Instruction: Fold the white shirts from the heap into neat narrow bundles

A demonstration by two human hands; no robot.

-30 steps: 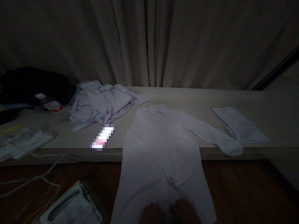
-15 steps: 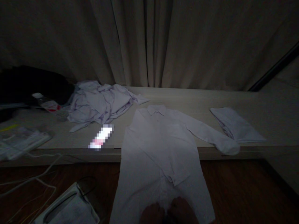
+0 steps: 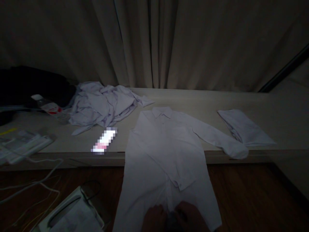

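One sleeve already crosses the shirt, the other sleeve lies outspread unfolded, and whether the left hand's and right hand's curled fingers grip cloth, I cannot tell.

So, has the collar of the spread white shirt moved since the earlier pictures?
No. Judged against the folds of the curtain behind it, the collar lies in the same place; the whole view has only shifted slightly.

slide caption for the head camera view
Left hand and right hand at the lower front of a shirt, one sleeve folded across it, the other sleeve stretched out.
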